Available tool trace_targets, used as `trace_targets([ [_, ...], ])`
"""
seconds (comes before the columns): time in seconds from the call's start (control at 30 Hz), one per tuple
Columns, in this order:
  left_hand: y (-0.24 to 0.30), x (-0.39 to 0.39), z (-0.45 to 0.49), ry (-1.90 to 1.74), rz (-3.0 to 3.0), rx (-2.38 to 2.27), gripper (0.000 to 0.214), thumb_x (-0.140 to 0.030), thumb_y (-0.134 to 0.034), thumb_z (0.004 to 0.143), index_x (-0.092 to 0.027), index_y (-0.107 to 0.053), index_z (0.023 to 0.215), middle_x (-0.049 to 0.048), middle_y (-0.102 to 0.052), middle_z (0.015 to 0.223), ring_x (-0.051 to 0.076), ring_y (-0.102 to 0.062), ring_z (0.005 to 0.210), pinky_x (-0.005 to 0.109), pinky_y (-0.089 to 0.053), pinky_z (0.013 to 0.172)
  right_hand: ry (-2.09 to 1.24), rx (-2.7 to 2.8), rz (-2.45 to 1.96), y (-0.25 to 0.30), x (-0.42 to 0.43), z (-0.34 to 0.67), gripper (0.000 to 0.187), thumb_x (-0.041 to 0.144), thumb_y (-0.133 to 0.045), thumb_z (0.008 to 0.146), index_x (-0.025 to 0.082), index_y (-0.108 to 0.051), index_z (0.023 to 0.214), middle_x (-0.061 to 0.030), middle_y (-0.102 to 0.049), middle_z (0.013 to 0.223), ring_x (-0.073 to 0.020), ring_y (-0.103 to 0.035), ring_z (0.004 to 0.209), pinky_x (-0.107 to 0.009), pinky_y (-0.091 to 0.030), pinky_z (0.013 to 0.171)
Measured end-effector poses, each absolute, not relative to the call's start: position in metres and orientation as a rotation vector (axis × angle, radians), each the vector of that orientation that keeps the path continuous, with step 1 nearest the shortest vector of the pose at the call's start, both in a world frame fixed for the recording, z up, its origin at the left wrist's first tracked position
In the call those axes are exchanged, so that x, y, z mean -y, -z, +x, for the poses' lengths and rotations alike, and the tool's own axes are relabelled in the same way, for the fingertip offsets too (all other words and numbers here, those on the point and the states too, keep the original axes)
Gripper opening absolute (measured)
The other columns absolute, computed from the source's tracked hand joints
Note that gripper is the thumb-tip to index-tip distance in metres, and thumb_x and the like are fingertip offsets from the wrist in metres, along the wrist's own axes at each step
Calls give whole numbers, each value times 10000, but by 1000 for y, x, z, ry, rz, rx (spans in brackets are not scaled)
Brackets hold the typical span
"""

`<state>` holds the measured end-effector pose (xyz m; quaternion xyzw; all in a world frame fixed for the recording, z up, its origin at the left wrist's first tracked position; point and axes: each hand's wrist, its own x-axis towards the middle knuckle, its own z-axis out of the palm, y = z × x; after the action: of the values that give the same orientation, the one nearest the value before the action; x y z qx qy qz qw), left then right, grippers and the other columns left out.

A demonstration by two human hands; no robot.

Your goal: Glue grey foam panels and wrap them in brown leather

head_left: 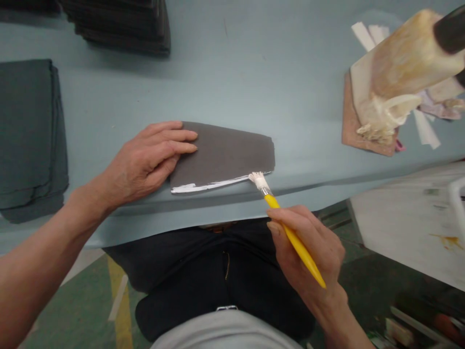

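A dark grey-brown flat piece (227, 150) lies on the table near its front edge, wider at the left end. My left hand (156, 152) rests on that wide end with its fingers stretched out, pressing flat on the surface. In my right hand (308, 247) is a glue brush (300, 247) with a yellow handle, held between thumb and fingers. Its white-coated bristles touch the near edge of the piece, close to the right end. A white strip of wet coating (214, 184) runs along that near edge.
A stack of dark pieces (119, 24) stands at the back left, and dark green pieces (27, 135) lie at the far left. A stained, cream-coloured container (403, 58) sits on a brown board (348, 116) at the right. A white bin-like object (407, 218) is below right.
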<state>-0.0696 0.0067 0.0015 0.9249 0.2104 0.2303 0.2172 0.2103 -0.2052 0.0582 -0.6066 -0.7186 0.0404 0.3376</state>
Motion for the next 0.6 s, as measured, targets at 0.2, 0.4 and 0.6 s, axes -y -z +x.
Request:
trace_targets([
  [0.2, 0, -10, -70, -693, 2572, -515, 448, -188, -532, 1040, -360, -608, 1447, 5, -644, 1567, 285, -575, 1484, 620, -466, 1277, -100, 1824, -1588, -73, 206, 200, 194, 76, -668, 990, 205, -700, 1132, -25, -750, 906, -128, -726, 763, -225, -594, 743],
  [0.4, 2, -12, -71, -696, 2586, -519, 473, -181, -558, 1021, -351, -614, 1458, 20, -650, 1562, 301, -563, 1497, 637, -485, 1255, -209, 1937, -1495, -67, 200, 187, 154, 128, -625, 1026, 205, -684, 1145, -3, -733, 824, -111, -698, 700, -210, -555, 667],
  [0.6, 1, -11, -71, -697, 2564, -532, 506, -188, -563, 1023, -401, -603, 1481, -33, -633, 1580, 288, -583, 1478, 623, -482, 1263, -156, 1896, -1544, -56, 200, 205, 190, 74, -659, 984, 182, -676, 1139, -39, -753, 899, -122, -721, 752, -217, -583, 752],
])
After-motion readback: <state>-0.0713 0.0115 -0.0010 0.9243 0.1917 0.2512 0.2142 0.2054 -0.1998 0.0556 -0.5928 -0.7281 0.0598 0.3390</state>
